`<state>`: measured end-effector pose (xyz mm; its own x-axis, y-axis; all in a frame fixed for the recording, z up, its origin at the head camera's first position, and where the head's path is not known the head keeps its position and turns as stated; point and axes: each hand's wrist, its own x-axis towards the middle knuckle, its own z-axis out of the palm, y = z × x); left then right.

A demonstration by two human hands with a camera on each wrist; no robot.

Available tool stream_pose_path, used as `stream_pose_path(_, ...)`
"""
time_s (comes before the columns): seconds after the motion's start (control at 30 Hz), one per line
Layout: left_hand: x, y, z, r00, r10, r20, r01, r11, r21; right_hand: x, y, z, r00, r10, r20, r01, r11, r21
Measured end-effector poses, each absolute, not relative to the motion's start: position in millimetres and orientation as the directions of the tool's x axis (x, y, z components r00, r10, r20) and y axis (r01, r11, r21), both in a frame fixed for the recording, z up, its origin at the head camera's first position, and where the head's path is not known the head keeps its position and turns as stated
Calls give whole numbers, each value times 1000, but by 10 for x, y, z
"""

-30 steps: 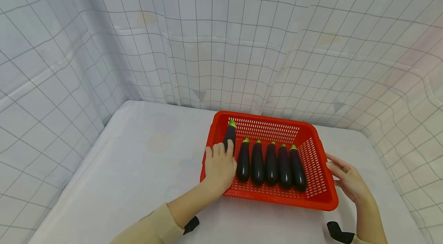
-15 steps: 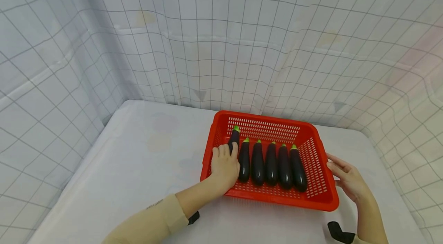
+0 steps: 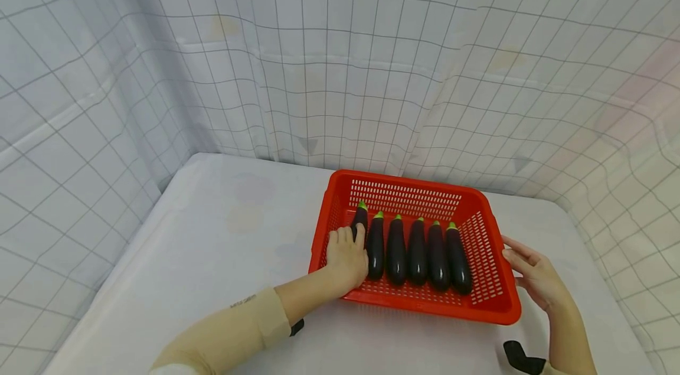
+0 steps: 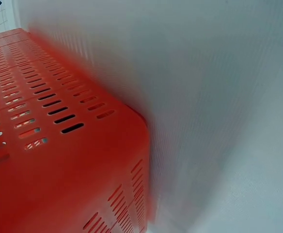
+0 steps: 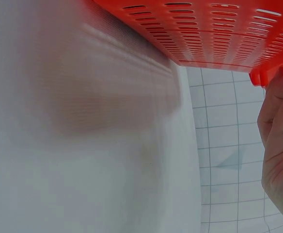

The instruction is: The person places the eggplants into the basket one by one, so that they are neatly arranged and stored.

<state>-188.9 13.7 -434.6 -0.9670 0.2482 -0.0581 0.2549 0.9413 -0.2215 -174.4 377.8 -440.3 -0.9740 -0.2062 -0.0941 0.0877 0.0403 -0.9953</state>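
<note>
A red perforated plastic basket (image 3: 409, 305) stands on the white table, holding several dark eggplants (image 3: 396, 252) side by side with green stem ends pointing away. My left hand (image 3: 346, 258) reaches over the near left rim and grips the leftmost eggplant (image 3: 361, 217), covering its lower part. That eggplant lies along the basket's left side, close beside its neighbour. My right hand (image 3: 536, 277) holds the basket's right rim, fingers bent at its edge; the right wrist view shows these fingers (image 5: 279, 114) below the rim. In the left wrist view only the basket's outer wall (image 4: 73, 165) and the table appear.
White grid-patterned curtains (image 3: 340, 68) hang behind the table and along both sides. The white tabletop (image 3: 228, 245) extends left of the basket. Black straps (image 3: 523, 358) show near both wrists.
My left hand has moved slightly right and toward me, bringing the leftmost eggplant down beside the others. My right hand and the basket have barely moved.
</note>
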Motion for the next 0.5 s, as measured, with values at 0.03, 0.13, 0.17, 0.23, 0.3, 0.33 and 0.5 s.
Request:
stream_pose_path(0.03,-1894,139,-4351,-967,248,-65,256,940,-225,-1743,3778,-4403,-974,-206,-94,87,40,-995)
stream_pose_path(0.13,-1904,146,-4361,-966,243,-84,256,939,-230,-1741,3778,-4403,-975,-202,-95,88,45,-995)
stream_pose_path(0.17,-1906,148,-4364,-966,241,-91,256,938,-234,-1740,3778,-4403,-975,-201,-97,89,48,-995)
stream_pose_path(0.23,-1908,153,-4365,-965,238,-111,258,935,-242,-1739,3777,-4403,-975,-197,-101,93,51,-994)
stream_pose_path(0.3,-1907,156,-4359,-964,234,-128,260,933,-250,-1739,3776,-4402,-975,-198,-104,95,53,-994)
stream_pose_path(0.33,-1906,158,-4357,-963,232,-138,261,931,-254,-1739,3777,-4401,-974,-199,-103,95,53,-994)
stream_pose_path(0.5,-1918,169,-4367,-956,225,-191,272,923,-274,-1742,3782,-4394,-973,-211,-91,81,55,-995)
